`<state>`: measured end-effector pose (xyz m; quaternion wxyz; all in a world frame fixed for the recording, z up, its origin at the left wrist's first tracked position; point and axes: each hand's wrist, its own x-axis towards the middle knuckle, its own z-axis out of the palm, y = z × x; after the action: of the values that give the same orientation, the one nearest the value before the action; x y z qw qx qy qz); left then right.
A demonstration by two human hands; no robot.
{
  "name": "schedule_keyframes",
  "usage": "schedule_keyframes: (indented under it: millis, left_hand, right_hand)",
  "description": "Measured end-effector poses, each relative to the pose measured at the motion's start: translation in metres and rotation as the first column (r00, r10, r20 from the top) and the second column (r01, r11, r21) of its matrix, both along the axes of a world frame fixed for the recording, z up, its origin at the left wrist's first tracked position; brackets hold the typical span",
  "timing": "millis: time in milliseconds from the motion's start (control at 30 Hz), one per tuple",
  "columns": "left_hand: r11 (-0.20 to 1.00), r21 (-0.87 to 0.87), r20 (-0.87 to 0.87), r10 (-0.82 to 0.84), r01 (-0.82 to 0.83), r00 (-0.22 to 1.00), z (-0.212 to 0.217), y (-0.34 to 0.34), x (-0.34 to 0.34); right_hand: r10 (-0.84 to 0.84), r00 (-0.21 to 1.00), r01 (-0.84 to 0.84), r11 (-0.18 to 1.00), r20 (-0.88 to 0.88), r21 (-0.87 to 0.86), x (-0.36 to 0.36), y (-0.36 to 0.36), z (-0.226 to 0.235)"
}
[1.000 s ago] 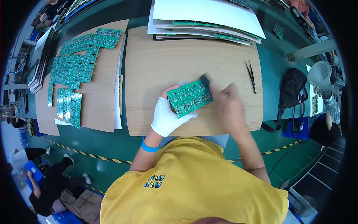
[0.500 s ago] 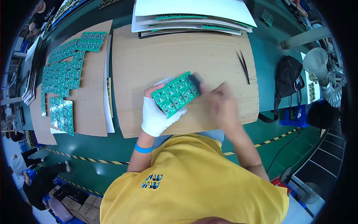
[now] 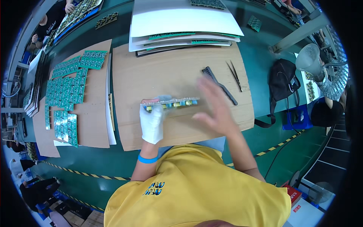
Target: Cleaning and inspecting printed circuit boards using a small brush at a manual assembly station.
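My left hand (image 3: 152, 125), in a white glove with the fingertips bare, grips a circuit board panel (image 3: 181, 102) by its left end. The panel is held nearly edge-on, with yellow and blue components showing along its lower side. My bare right hand (image 3: 216, 108) is open to the right of the panel, fingers stretched and thumb apart, slightly smeared by motion. It holds nothing. Just beyond it a black brush (image 3: 224, 89) lies slanted on the cardboard sheet (image 3: 170, 68). Black tweezers (image 3: 235, 76) rest on the cardboard to the right of the brush.
Several green circuit boards (image 3: 68, 92) lie on another cardboard sheet at the left. A stack of white sheets (image 3: 185, 22) with boards between them stands at the back. To the right are a black bag (image 3: 283, 79) and an extraction funnel (image 3: 308, 56).
The panel has turned from face-up to nearly edge-on in my left hand. My right hand has let go of the brush, which now lies on the cardboard. The view has shifted slightly.
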<state>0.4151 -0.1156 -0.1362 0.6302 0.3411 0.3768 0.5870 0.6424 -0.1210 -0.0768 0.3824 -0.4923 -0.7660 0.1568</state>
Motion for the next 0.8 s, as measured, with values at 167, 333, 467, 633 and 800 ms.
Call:
schedule_keyframes:
  millis: [167,333,467,633,800]
  left_hand:
    - [0.992,-0.118,0.138,-0.028,0.045,0.990,0.020,0.007,0.014]
    - [0.985,-0.134,0.146,-0.092,0.112,0.985,0.007,0.006,0.011]
    - [0.984,-0.129,0.156,-0.103,0.124,0.982,0.005,0.006,0.010]
    - [0.984,-0.121,0.179,-0.108,0.131,0.978,-0.001,0.005,0.007]
    - [0.979,-0.146,0.194,-0.115,0.145,0.974,-0.002,0.005,0.005]
  right_hand:
    - [0.028,0.890,-0.144,0.964,-0.455,-0.222,-0.014,0.006,-0.037]
    - [-0.203,0.469,-0.380,0.832,-0.859,-0.404,-0.008,0.011,-0.050]
    - [-0.205,0.468,-0.366,0.841,-0.860,-0.400,-0.011,0.010,-0.050]
    - [-0.203,0.467,-0.392,0.825,-0.861,-0.408,-0.011,0.010,-0.050]
    - [-0.192,0.473,-0.398,0.824,-0.860,-0.403,-0.011,0.010,-0.052]
